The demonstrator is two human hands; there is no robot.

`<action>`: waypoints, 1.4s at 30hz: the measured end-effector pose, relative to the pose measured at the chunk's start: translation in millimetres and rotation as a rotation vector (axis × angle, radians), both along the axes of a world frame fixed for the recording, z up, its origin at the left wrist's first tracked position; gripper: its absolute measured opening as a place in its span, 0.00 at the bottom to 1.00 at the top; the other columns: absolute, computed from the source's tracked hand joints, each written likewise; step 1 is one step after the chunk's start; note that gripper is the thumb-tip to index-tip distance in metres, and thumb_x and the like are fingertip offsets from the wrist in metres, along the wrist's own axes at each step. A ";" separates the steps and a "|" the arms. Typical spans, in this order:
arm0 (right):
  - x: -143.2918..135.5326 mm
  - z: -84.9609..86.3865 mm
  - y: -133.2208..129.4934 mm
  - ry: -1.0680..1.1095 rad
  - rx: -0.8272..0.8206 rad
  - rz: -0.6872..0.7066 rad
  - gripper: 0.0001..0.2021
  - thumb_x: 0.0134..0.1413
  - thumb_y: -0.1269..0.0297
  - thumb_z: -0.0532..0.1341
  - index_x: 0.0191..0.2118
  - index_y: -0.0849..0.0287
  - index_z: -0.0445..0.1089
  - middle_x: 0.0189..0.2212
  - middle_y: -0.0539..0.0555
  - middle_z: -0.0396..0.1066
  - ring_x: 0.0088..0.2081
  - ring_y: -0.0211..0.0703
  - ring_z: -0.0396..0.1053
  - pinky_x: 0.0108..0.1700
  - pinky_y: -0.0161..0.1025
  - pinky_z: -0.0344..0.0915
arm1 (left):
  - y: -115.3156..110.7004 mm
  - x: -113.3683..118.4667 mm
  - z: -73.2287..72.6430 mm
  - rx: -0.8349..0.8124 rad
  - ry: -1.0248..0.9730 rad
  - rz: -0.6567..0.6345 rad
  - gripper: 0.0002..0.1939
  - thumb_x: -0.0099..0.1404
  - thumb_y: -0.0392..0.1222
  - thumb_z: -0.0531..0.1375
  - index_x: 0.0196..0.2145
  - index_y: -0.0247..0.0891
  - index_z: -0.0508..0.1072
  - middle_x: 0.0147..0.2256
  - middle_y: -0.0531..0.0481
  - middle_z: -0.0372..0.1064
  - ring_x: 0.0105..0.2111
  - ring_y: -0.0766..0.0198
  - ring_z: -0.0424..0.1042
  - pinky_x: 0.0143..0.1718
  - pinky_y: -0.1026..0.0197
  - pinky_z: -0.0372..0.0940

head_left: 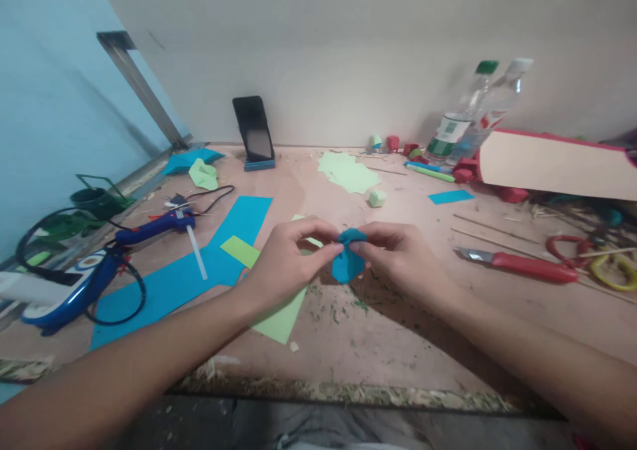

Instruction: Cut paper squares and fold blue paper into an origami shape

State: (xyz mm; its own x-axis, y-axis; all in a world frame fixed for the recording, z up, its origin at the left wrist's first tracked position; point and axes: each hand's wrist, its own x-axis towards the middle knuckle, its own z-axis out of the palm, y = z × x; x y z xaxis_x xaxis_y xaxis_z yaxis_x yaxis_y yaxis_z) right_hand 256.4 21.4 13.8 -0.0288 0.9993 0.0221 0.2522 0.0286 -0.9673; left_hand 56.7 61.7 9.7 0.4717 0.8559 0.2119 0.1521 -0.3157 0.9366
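Between my two hands, above the middle of the table, is a small piece of blue paper (349, 268). My left hand (293, 254) pinches its left edge with thumb and forefinger. On the other side, my right hand (395, 249) grips its upper right part the same way. The paper looks folded or curved near the top, and the fingertips cover part of it. Under my left hand lies a light green paper strip (281, 324). A small pale green paper cube (377, 199) sits on the table just beyond my right hand.
Blue paper (164, 297) and a blue glue gun (156, 225) lie at left. A phone (255, 131) leans at the back. Pale green cut paper (348, 171) lies behind my hands. A red utility knife (527, 265), scissors (614, 271), sticks and plastic bottles (450, 131) are on the right.
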 end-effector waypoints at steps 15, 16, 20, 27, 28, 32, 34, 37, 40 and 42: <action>-0.8 -3.8 -1.3 0.036 0.057 0.089 0.07 0.56 0.67 0.65 0.37 0.58 0.82 0.32 0.51 0.81 0.32 0.41 0.74 0.34 0.36 0.68 | 1.1 -0.4 0.0 -0.009 0.036 -0.043 0.04 0.67 0.40 0.66 0.37 0.38 0.80 0.38 0.48 0.77 0.39 0.60 0.77 0.38 0.61 0.72; -0.7 -3.5 -1.1 0.039 0.052 0.094 0.06 0.56 0.67 0.65 0.37 0.58 0.82 0.31 0.50 0.81 0.30 0.40 0.73 0.33 0.36 0.68 | 1.3 -0.6 0.1 -0.002 0.030 -0.054 0.04 0.66 0.40 0.66 0.37 0.38 0.80 0.38 0.48 0.77 0.39 0.60 0.76 0.40 0.60 0.72; -0.7 -2.7 -1.1 0.015 0.038 0.101 0.06 0.56 0.66 0.65 0.35 0.58 0.81 0.30 0.51 0.79 0.29 0.40 0.71 0.33 0.37 0.67 | 0.9 -1.4 1.5 -0.005 0.039 -0.069 0.03 0.66 0.38 0.66 0.37 0.38 0.80 0.36 0.50 0.77 0.37 0.62 0.76 0.39 0.61 0.71; -2.6 0.8 -4.7 0.006 0.001 0.139 0.08 0.57 0.61 0.66 0.37 0.60 0.81 0.29 0.53 0.78 0.29 0.42 0.70 0.32 0.40 0.67 | 2.3 0.1 1.9 -0.014 0.048 -0.040 0.03 0.65 0.39 0.67 0.34 0.38 0.80 0.33 0.51 0.79 0.35 0.63 0.77 0.37 0.63 0.71; -2.6 1.1 -4.6 -0.002 0.006 0.141 0.08 0.57 0.61 0.67 0.36 0.60 0.80 0.28 0.53 0.77 0.29 0.42 0.69 0.32 0.39 0.66 | 3.2 0.6 0.8 -0.019 0.039 -0.040 0.03 0.65 0.39 0.68 0.34 0.38 0.81 0.33 0.50 0.79 0.35 0.63 0.77 0.37 0.63 0.71; -0.4 0.4 -1.7 -0.007 0.018 0.142 0.11 0.58 0.58 0.68 0.32 0.61 0.79 0.26 0.51 0.75 0.29 0.40 0.68 0.31 0.37 0.64 | 6.6 1.1 -3.4 -0.108 -0.073 -0.049 0.05 0.64 0.41 0.69 0.35 0.37 0.81 0.34 0.50 0.79 0.35 0.63 0.76 0.37 0.63 0.71; 1.1 0.5 -0.3 0.025 -0.001 0.129 0.10 0.59 0.59 0.68 0.33 0.61 0.80 0.26 0.50 0.75 0.28 0.38 0.67 0.31 0.36 0.63 | 8.5 0.0 -4.3 -0.179 -0.136 -0.048 0.07 0.64 0.43 0.69 0.36 0.37 0.82 0.34 0.49 0.79 0.34 0.64 0.75 0.36 0.63 0.71; 2.3 2.4 0.5 0.106 -0.038 0.083 0.09 0.58 0.60 0.69 0.32 0.61 0.79 0.25 0.48 0.73 0.26 0.36 0.65 0.29 0.35 0.60 | 12.6 -2.6 -5.7 -0.257 -0.169 -0.082 0.08 0.62 0.42 0.70 0.37 0.36 0.83 0.34 0.48 0.79 0.32 0.64 0.74 0.35 0.63 0.70; 2.7 2.8 0.9 0.209 -0.096 0.058 0.10 0.56 0.58 0.70 0.31 0.61 0.79 0.23 0.47 0.71 0.25 0.35 0.64 0.28 0.35 0.59 | 17.4 -4.3 -9.3 -0.320 -0.186 -0.149 0.08 0.60 0.40 0.72 0.37 0.36 0.83 0.35 0.49 0.79 0.32 0.65 0.74 0.35 0.63 0.70; 2.9 0.9 1.5 0.259 -0.124 0.053 0.11 0.54 0.57 0.71 0.32 0.61 0.79 0.24 0.48 0.73 0.25 0.35 0.65 0.29 0.35 0.60 | 19.7 -4.6 -12.2 -0.341 -0.216 -0.175 0.07 0.60 0.40 0.72 0.37 0.37 0.84 0.35 0.50 0.80 0.33 0.65 0.75 0.36 0.64 0.70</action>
State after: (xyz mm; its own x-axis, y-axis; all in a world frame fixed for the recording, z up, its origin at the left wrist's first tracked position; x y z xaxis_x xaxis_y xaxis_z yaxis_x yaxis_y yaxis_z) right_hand 259.2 22.9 14.7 -0.0908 0.9920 -0.0871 -0.0019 -0.0876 -0.9962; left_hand 52.1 81.3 -2.5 0.5915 0.8052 0.0410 -0.0869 0.0131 0.9961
